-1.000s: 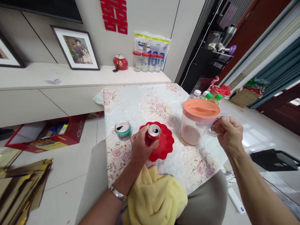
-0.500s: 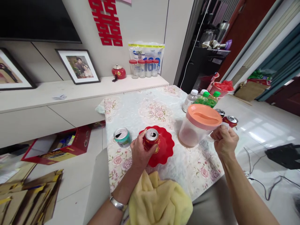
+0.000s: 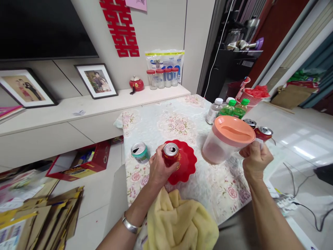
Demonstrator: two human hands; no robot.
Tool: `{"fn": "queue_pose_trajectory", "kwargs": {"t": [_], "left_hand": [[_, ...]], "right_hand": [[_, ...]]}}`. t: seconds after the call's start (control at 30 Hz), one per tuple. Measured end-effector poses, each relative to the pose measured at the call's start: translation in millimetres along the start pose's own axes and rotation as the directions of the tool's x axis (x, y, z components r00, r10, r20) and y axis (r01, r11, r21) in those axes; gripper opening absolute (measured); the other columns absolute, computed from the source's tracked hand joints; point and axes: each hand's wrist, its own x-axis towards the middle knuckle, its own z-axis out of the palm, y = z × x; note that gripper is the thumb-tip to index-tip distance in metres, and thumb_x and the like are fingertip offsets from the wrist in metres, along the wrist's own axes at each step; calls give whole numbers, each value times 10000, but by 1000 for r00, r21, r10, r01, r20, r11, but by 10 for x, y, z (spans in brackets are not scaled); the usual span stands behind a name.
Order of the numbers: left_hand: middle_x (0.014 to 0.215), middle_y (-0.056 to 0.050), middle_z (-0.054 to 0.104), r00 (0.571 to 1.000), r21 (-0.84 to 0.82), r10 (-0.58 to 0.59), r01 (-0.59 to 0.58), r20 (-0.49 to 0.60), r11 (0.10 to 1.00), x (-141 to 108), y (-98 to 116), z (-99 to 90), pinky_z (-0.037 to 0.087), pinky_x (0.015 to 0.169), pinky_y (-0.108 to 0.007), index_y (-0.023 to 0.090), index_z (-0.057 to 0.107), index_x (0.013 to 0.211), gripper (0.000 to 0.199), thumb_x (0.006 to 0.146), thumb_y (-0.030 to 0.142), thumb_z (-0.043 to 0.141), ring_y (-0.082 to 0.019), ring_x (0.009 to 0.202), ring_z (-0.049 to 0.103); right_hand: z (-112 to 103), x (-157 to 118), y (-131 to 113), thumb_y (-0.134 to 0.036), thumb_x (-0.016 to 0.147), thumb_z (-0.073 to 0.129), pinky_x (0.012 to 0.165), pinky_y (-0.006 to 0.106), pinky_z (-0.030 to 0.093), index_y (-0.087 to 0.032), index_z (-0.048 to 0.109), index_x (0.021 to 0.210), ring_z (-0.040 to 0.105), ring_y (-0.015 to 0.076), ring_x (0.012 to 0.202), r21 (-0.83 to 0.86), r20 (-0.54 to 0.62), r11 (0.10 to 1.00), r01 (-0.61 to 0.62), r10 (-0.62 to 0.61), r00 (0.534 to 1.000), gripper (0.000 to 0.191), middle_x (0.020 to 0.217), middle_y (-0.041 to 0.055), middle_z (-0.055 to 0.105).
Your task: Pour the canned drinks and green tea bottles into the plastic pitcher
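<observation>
My left hand is wrapped round a red drink can, whose tab end faces up with the mouth open. The can is over the left part of a red scalloped plate; I cannot tell if it touches it. Just left of that hand stands a teal can, opened too. My right hand grips the handle of a clear plastic pitcher with an orange lid. The pitcher tilts slightly, its base at or just above the tablecloth. A yellow cloth lies bunched at the near edge.
Behind the pitcher are several bottles with white or green caps, plus a dark can and another red can. A floral tablecloth covers the table. A white cabinet holding jars and photo frames borders its far left side.
The whole view has shifted, so things appear farther right. My left hand still holds the red can and my right hand the pitcher, which looks slightly more tilted.
</observation>
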Motion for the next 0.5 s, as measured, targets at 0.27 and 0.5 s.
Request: {"fn": "queue_pose_trajectory", "kwargs": {"t": [0.27, 0.5], "left_hand": [[1343, -111, 733, 1000, -105, -20, 18, -13, 994, 16, 40, 0, 478, 1138, -586, 243, 524, 1334, 721, 687, 233, 840, -352, 1244, 715], [1361, -86, 742, 995, -170, 91, -97, -45, 981, -50, 13, -8, 474, 1163, -568, 266, 589, 1347, 724, 676, 172, 844, -340, 1304, 684]], "right_hand": [[19, -5, -13, -389, 1014, 687, 471, 144, 336, -138, 514, 786, 334, 21, 508, -8, -39, 998, 55, -55, 998, 381, 631, -89, 380], [14, 7, 6, -374, 1011, 692, 465, 142, 324, -138, 514, 783, 317, 19, 502, 8, -32, 998, 61, -61, 998, 373, 625, -92, 371]]}}
